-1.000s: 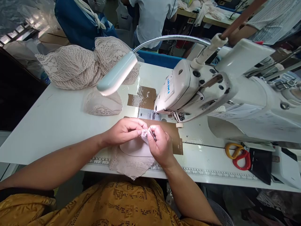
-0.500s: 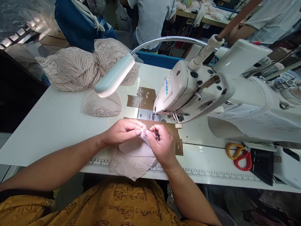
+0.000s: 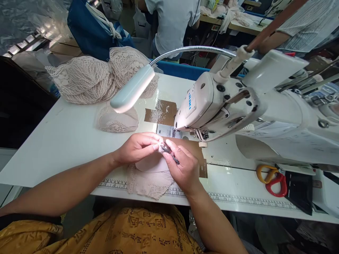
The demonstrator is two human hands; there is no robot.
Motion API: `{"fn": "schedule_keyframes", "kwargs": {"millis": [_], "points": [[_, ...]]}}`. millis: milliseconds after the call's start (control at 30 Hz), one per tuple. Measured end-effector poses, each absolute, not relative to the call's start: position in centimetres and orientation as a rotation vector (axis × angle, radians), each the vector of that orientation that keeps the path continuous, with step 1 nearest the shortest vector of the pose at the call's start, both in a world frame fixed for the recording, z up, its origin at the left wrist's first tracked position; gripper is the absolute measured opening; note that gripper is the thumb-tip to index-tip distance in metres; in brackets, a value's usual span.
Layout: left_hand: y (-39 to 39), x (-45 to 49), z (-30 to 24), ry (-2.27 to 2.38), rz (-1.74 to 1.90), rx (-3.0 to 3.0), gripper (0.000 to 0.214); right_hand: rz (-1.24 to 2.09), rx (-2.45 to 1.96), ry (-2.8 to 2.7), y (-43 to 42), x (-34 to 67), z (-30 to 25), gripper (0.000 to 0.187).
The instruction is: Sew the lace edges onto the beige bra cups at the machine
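My left hand (image 3: pixel 137 148) pinches the top edge of a beige lace bra cup (image 3: pixel 149 176) that lies at the table's near edge. My right hand (image 3: pixel 184 167) meets it at the same spot and grips a small dark metal tool (image 3: pixel 171 152), thin like tweezers or snips, its tip against the fabric. Both hands sit just in front of the needle area (image 3: pixel 176 132) of a white sewing machine (image 3: pixel 238 106).
A pile of lace cups (image 3: pixel 92 79) lies at the back left, with one single cup (image 3: pixel 116 120) under the gooseneck lamp (image 3: pixel 132 90). Red and yellow scissors (image 3: pixel 272 176) lie at the right by a black box (image 3: pixel 300 192). Another person (image 3: pixel 172 21) works behind the table.
My right hand has turned so the dark tool now lies flatter, pointing left at the pinched fabric. The view has shifted slightly right.
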State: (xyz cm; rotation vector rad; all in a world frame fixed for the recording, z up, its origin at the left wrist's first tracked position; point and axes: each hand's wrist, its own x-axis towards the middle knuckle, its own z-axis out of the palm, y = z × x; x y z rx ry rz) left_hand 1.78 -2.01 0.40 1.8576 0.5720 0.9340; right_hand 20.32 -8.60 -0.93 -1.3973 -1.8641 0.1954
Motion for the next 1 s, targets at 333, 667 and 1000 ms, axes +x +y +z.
{"fn": "schedule_keyframes", "kwargs": {"millis": [333, 667, 1000], "points": [[-2.08, 1.87, 0.49, 0.574, 0.926, 1.934, 0.023, 0.119, -1.402, -1.873, -8.57, 20.15, -1.01, 0.032], [-2.34, 2.17, 0.86, 0.598, 0.908, 1.929, 0.026, -0.031, -1.401, -1.910, -8.71, 20.28, -1.36, 0.033], [-2.31, 2.13, 0.41, 0.609, 0.894, 1.811, 0.022, -0.197, -1.326, -2.001, -8.47, 20.42, -1.37, 0.035]]}}
